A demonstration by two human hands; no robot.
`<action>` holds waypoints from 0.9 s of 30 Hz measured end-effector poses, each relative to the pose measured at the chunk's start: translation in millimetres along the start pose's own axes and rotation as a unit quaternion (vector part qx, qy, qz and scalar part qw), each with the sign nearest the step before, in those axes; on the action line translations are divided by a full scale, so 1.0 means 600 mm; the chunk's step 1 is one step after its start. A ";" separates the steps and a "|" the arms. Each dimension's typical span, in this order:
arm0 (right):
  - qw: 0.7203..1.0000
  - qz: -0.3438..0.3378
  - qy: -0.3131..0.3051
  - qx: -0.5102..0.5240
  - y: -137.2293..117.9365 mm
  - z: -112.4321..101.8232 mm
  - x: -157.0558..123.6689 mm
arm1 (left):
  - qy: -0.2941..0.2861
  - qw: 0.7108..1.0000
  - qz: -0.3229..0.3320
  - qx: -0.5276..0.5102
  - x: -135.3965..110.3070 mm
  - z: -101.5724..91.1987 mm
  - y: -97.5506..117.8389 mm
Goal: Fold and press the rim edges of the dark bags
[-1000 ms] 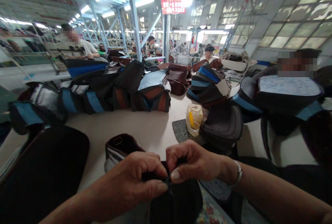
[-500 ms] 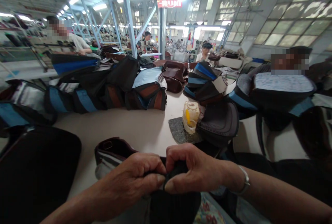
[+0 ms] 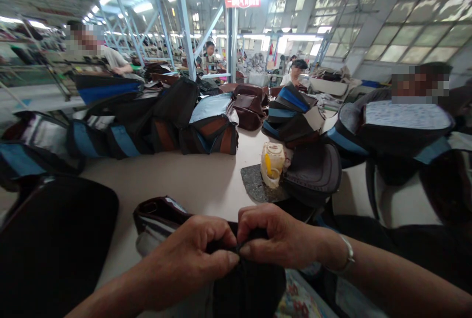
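Note:
My left hand (image 3: 191, 254) and my right hand (image 3: 276, 237) meet thumb to thumb at the bottom centre, both closed in a pinch on the black fabric edge of a bag (image 3: 243, 288). The bag is dark with a brown rim and a pale striped lining (image 3: 155, 219); it lies on the pale table (image 3: 184, 180) right in front of me. A silver bracelet (image 3: 346, 254) sits on my right wrist. What the fingertips pinch inside the fold is hidden.
A large black bag (image 3: 55, 239) lies at the lower left. Rows of black, blue and brown bags (image 3: 155, 126) pile along the far side and right (image 3: 398, 126). A yellowish plastic jug (image 3: 272, 163) stands on a grey mat beside a dark bag (image 3: 313, 173). Other people work beyond.
My hands stay pinched together on the black fabric; the thumbs have shifted slightly along the edge. The view has dipped and turned a little.

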State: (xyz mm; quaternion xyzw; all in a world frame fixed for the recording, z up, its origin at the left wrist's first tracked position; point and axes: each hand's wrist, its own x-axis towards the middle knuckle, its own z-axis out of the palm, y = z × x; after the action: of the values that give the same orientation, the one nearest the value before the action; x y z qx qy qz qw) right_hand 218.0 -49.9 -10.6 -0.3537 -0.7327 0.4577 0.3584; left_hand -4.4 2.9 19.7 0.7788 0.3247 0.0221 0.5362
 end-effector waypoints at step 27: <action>0.990 0.024 0.104 -0.088 -0.009 0.028 -0.020 | 0.057 0.984 0.130 0.111 -0.002 0.023 -0.009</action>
State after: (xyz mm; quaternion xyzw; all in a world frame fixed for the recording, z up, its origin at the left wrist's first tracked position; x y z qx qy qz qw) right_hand 208.4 -68.7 -13.4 -0.4470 -0.7203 0.3603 0.3893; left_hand -2.4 -7.8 9.5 0.8667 0.2507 0.0998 0.4196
